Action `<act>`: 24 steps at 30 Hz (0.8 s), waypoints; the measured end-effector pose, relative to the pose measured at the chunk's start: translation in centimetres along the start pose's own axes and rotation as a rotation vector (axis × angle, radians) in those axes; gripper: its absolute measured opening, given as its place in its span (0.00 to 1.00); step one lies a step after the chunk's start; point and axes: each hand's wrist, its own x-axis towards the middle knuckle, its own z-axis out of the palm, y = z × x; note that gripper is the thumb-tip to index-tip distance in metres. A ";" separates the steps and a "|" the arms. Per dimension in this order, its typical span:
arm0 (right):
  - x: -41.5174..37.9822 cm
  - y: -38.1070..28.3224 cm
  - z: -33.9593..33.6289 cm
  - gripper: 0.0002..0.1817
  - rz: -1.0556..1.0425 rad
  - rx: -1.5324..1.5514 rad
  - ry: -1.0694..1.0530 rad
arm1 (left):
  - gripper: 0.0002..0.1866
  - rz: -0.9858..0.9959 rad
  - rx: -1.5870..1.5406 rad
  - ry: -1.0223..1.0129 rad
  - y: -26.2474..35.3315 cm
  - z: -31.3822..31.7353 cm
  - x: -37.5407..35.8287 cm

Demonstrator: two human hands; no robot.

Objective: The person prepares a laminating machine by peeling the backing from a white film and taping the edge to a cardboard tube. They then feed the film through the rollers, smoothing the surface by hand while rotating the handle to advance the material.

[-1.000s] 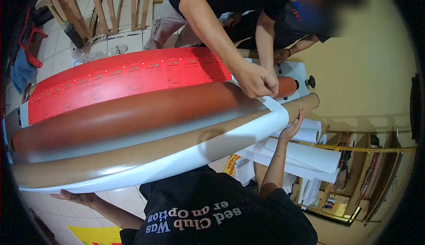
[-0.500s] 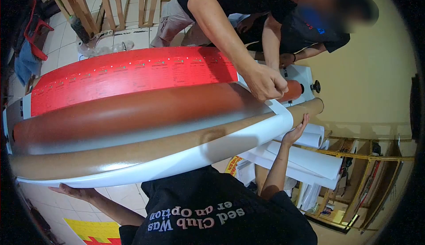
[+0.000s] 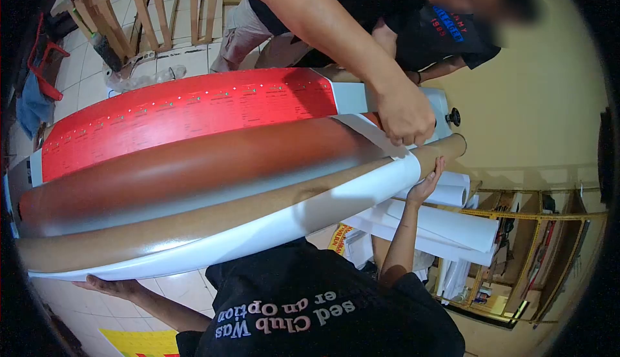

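1. Black shirt (image 3: pixel 336 318), pale lettering upside down, nearest; arms reach out either side.
2. Left hand (image 3: pixel 106 286): palm up, fingers outstretched beneath the left end of the white sheet (image 3: pixel 258 241).
3. Right hand (image 3: pixel 426 188): fingers extended, palm against the white sheet and brown tube (image 3: pixel 226 218) near their right end.
4. White sheet lies along the near side of the brown tube, between the two hands.
5. Beyond: reddish-brown roller (image 3: pixel 213 166), alongside the tube. A white strip (image 3: pixel 365 131) crosses its right part.
6. Co-worker's hand (image 3: pixel 407 115) bent over the strip's near end; cannot tell whether it pinches.
7. Farther: red printed sheet (image 3: pixel 194 115).
8. Farthest: wooden railing (image 3: pixel 152 11) over floor tiles (image 3: pixel 71 66).
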 end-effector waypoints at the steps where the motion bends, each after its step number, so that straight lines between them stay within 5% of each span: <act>1: 0.0 -0.2 0.0 0.28 -0.002 -0.012 -0.006 | 0.47 -0.004 0.012 -0.002 0.4 0.3 -0.1; 24: 0.0 0.0 -1.0 0.27 -0.001 -0.060 -0.080 | 0.50 -0.055 0.027 0.041 0.0 -0.1 -0.3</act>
